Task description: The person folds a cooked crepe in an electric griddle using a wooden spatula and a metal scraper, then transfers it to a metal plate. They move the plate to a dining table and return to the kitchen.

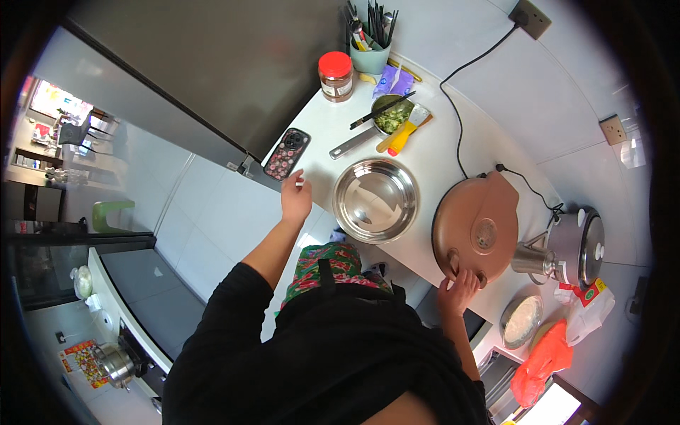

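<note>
My left hand (296,198) hangs at the counter's near edge, just below a phone (287,154) in a dark case with a pink pattern. Its fingers are loosely bent and apart, and a small white spot shows at them. To its right lies a wide, shiny steel basin (376,201) with nothing in it but reflections. My right hand (459,292) is at the front of a round brown electric griddle (471,219) with its lid down. The fingers close around the griddle's front handle (454,262); the fingertips are partly hidden.
Behind the basin stand a small pan (394,113) of chopped greens, chopsticks, a yellow-handled scraper (402,136), a red-lidded jar (336,76) and a utensil holder (370,57). Right of the griddle are a steel cup (533,261), a cooker (575,244) and a bowl of pale food (522,322). Cords run to wall sockets.
</note>
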`<state>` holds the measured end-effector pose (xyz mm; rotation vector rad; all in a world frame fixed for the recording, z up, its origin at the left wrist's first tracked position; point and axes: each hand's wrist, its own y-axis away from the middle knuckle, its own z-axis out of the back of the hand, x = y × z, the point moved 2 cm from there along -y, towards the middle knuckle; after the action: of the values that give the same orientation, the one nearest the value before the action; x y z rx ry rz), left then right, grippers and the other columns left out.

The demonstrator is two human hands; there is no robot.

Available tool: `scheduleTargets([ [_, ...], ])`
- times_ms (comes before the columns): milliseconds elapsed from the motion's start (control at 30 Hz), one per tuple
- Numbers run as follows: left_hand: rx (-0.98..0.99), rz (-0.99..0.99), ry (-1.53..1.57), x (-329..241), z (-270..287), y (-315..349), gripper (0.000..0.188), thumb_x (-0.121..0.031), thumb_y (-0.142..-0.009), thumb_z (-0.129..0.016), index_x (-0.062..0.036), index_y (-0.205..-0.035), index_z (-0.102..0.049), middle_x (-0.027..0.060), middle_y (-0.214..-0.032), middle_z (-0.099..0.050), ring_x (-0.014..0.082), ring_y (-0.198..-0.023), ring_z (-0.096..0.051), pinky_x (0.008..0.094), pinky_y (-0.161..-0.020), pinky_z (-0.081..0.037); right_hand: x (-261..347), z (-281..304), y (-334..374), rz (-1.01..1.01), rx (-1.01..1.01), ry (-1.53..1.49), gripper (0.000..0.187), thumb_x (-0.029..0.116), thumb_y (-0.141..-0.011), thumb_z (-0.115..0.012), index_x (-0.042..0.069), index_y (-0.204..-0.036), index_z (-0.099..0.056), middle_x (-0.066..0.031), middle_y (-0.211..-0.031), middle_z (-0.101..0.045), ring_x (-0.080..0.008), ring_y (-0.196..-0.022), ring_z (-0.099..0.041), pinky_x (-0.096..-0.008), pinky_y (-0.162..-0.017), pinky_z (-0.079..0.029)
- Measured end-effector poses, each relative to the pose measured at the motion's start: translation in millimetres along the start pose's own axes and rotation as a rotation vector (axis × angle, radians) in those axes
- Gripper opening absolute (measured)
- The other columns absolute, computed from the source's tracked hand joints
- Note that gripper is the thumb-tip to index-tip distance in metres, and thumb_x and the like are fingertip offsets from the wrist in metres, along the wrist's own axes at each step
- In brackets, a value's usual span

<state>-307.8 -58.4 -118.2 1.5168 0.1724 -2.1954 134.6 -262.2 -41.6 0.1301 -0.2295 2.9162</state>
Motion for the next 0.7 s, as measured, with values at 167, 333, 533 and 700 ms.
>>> scheduleTargets([
  [167, -0.013, -0.29, -0.188, -27, -17, -105, 0.034, -0.018, -0.089, -0.065, -0.0037, -0.12, -0.068, 0.0145, -0.099, -0.066, 0.029, -0.098, -0.062, 0.0399, -0.09, -0.049, 17, 11, -7, -0.086, 0.007, -0.006, 0.05, 0.013, -0.074, -0.068, 0.004, -0.122, -0.057, -0.0169, -0.122, -0.056, -0.0399, -0.123, -0.048, -0.0541, -0.112, -0.03],
  [333, 0.072, -0.24, -0.425, -51, -54, -216, 0.04, -0.023, -0.089, -0.068, -0.0148, -0.128, -0.066, 0.0149, -0.115, -0.064, 0.0314, -0.104, -0.063, 0.0413, -0.094, -0.05, 60, 51, -26, -0.194, -0.1, -0.034, 0.052, 0.004, -0.072, -0.068, 0.006, -0.123, -0.058, -0.0144, -0.13, -0.051, -0.0394, -0.128, -0.043, -0.0536, -0.111, -0.031],
  [533, 0.131, -0.173, -0.474, -57, -96, -285, 0.045, -0.03, -0.088, -0.073, -0.0207, -0.131, -0.065, 0.013, -0.114, -0.062, 0.0287, -0.104, -0.063, 0.04, -0.092, -0.052, 110, 65, -37, -0.268, -0.122, -0.047, 0.043, 0.004, -0.077, -0.066, 0.004, -0.12, -0.059, -0.0163, -0.129, -0.052, -0.0405, -0.124, -0.044, -0.0524, -0.106, -0.035],
  [700, 0.12, -0.191, -0.471, -62, -116, -294, 0.05, -0.035, -0.085, -0.076, -0.0182, -0.131, -0.064, 0.0118, -0.115, -0.062, 0.0285, -0.104, -0.064, 0.0403, -0.092, -0.052, 137, 63, -23, -0.335, -0.047, -0.114, 0.033, 0.004, -0.079, -0.065, 0.005, -0.111, -0.063, -0.0163, -0.12, -0.057, -0.0387, -0.117, -0.048, -0.0502, -0.104, -0.036],
])
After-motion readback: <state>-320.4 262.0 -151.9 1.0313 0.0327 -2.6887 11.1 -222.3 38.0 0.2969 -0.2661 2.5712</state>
